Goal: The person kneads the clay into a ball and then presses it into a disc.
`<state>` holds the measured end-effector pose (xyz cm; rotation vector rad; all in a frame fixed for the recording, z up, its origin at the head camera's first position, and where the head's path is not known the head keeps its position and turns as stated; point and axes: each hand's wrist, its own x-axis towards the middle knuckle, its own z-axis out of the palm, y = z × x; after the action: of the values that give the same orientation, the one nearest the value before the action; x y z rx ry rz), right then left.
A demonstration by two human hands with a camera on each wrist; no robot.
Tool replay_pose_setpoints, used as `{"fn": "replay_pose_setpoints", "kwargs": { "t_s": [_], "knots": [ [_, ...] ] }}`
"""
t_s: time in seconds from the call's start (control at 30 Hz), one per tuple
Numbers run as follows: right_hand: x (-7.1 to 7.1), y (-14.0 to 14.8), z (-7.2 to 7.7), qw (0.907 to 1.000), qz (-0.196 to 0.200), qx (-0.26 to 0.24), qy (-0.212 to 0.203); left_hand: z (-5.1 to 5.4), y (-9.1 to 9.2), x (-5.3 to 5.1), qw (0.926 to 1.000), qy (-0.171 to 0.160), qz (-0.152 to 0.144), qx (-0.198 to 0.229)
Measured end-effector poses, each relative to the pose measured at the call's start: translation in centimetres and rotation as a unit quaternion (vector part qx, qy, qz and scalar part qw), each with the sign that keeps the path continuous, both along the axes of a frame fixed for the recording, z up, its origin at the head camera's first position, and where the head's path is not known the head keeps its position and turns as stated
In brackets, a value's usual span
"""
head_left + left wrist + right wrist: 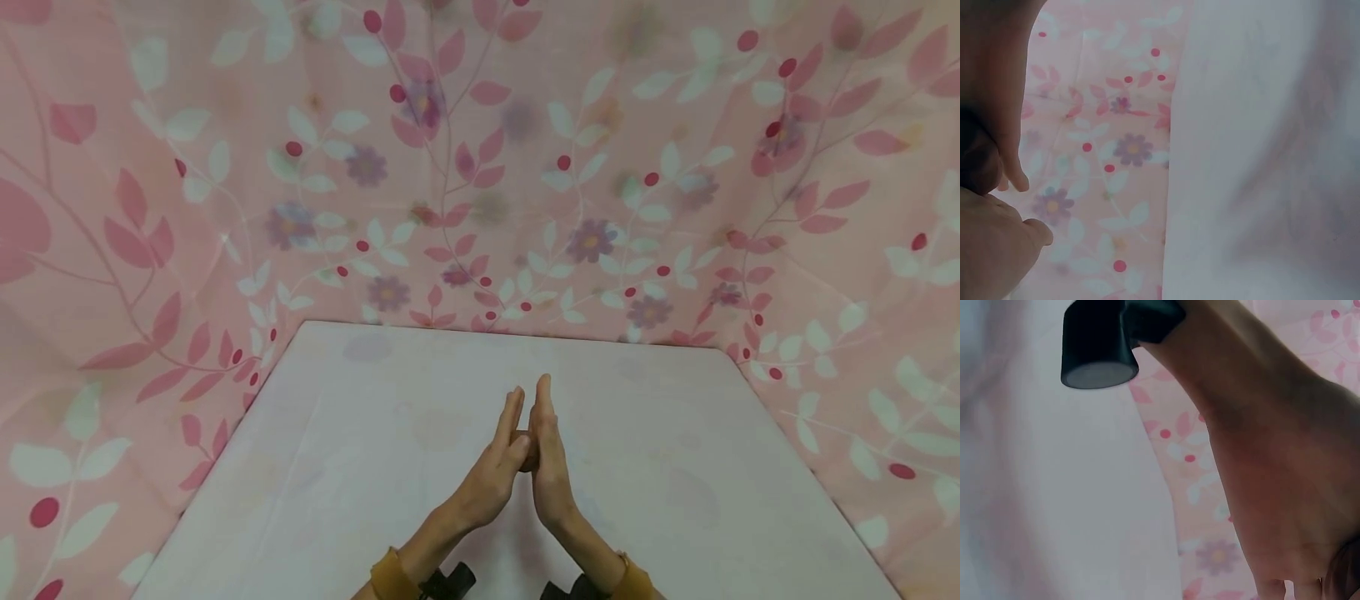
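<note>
A small, rounded brown lump (529, 451) sits between my two palms above the table; its exact kind cannot be told. My left hand (491, 477) presses it from the left, fingers straight and pointing up and forward. Opposite, my right hand (551, 467) stands flat against the lump's other side, its fingers extended too. The left wrist view shows part of the dark brown lump (979, 159) at the left edge, between the hands. In the right wrist view a palm faces the camera, with the lump (1342, 575) cut off at the lower right corner.
A white-covered table (360, 467) lies under the hands. Pink floral cloth (480, 167) hangs behind it and along both sides. Each wrist carries a black camera (452, 581) and a mustard-coloured cuff (393, 575).
</note>
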<state>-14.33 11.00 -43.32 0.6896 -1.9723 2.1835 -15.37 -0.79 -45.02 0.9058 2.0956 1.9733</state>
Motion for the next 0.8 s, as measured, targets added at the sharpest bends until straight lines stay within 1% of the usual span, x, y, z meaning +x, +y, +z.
{"fn": "replay_pose_setpoints", "kwargs": {
  "t_s": [0.13,0.3,0.53,0.8],
  "knots": [
    [-0.3,0.1,-0.2,0.9999,-0.013,0.01,0.001,-0.1,0.2,0.3,0.9999,0.001,-0.003,-0.011],
    [-0.6,0.1,-0.2,0.9995,-0.027,0.016,0.008,-0.3,0.3,0.4,0.9998,0.004,0.0,-0.017],
    [-1.1,0.1,-0.4,0.9987,-0.043,0.026,-0.007,-0.1,0.3,0.8,0.9997,0.012,0.011,-0.018],
    [-1.9,0.2,-1.0,0.9985,-0.042,0.023,-0.025,0.3,0.3,1.4,0.9991,0.033,0.021,-0.017]
  ]
}}
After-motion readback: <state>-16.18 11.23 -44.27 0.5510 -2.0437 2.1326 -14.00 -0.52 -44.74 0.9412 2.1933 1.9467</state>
